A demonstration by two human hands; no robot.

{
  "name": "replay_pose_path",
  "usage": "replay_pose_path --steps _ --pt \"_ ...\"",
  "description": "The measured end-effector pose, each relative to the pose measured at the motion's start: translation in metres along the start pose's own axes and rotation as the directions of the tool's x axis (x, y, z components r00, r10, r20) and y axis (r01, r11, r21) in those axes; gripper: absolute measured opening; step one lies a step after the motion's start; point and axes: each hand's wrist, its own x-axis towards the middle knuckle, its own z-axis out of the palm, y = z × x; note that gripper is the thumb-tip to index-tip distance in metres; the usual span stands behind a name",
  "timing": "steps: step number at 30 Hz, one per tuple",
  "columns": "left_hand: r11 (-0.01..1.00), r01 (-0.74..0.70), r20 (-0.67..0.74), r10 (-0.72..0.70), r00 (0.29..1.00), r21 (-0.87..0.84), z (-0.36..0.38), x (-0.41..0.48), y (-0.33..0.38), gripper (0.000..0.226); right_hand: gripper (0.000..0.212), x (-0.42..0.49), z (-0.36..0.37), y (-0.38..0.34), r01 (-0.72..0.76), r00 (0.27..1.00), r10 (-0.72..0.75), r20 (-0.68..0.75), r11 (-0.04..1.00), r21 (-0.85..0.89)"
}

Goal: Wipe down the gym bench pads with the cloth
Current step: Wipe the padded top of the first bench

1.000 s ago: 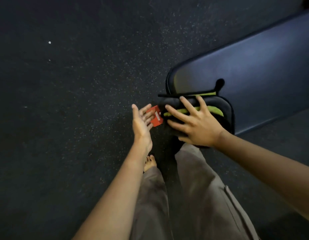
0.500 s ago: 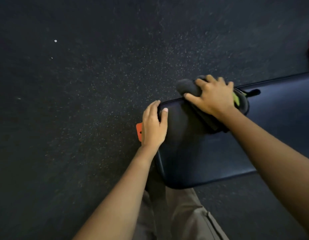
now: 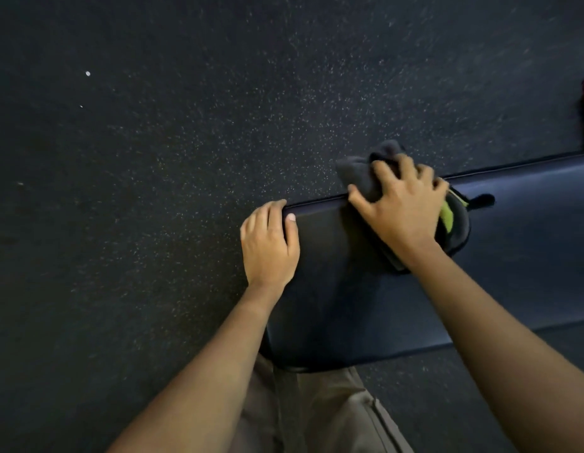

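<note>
R hand [image 3: 398, 210] lies on the cloth [image 3: 359, 171], fingers [image 3: 387, 173] spread wide and pressing it down at the far edge of the bench pad [image 3: 349, 305], approx 2 o'clock from frame centre. The dark cloth bunches up past the fingertips toward 11 o'clock, overhanging the pad edge; the rest sits under the palm, w/ a lime-green strip showing at 3 o'clock of the hand (a small dark loop pokes out beyond it). L hand [image 3: 267, 246] grips the pad's end at 9 o'clock of the cloth, fingers curled over the edge, thumb on top, well apart from the cloth. Speckled floor [image 3: 153, 158] lies all round; grey trousers [image 3: 317, 413] at 6 o'clock.
</note>
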Motion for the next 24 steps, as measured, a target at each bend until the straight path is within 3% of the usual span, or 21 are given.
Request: replay_pose_path --steps 3,8,11,13,16,17,19,21,24 --pt "1.0 -0.006 -0.003 0.006 1.0 0.008 0.001 -0.001 0.001 0.037 0.061 -0.006 0.004 -0.02 -0.13 0.992 0.129 0.014 0.99 0.049" --pt "1.0 -0.004 -0.015 0.004 1.0 0.019 0.003 0.0 0.0 0.038 0.052 -0.063 0.013 -0.023 0.201 0.971 -0.182 -0.156 0.973 0.116" --pt "1.0 -0.02 -0.032 0.021 0.999 0.011 0.003 -0.001 -0.001 0.038 0.052 -0.108 0.014 0.021 0.303 0.947 -0.293 -0.128 0.951 0.064" --pt "1.0 -0.022 -0.034 0.023 0.999 0.017 0.004 -0.002 0.0 0.039 0.057 -0.108 0.012 0.037 0.168 0.981 -0.163 -0.106 0.985 0.044" --pt "1.0 -0.016 -0.022 0.016 1.0 0.008 0.004 -0.002 -0.001 0.042 0.066 -0.06 0.008 0.007 -0.211 0.972 0.222 -0.074 0.969 0.131" --pt "1.0 -0.019 -0.021 0.019 1.0 0.007 0.004 -0.003 -0.001 0.042 0.066 -0.046 0.007 -0.011 -0.224 0.97 0.235 -0.065 0.964 0.143" --pt "1.0 -0.024 -0.007 0.024 1.0 -0.008 0.002 -0.008 -0.002 0.043 0.064 -0.046 0.01 -0.036 -0.028 0.995 0.037 -0.098 0.995 0.099" --pt "0.999 -0.033 0.007 0.033 0.999 -0.013 -0.001 -0.02 -0.004 0.044 0.061 -0.08 0.017 -0.034 0.224 0.969 -0.217 -0.121 0.973 0.048" --pt "0.999 -0.045 0.032 0.045 0.998 -0.011 -0.005 -0.044 -0.012 0.046 0.059 -0.137 0.021 0.009 0.341 0.935 -0.335 -0.114 0.939 0.042"
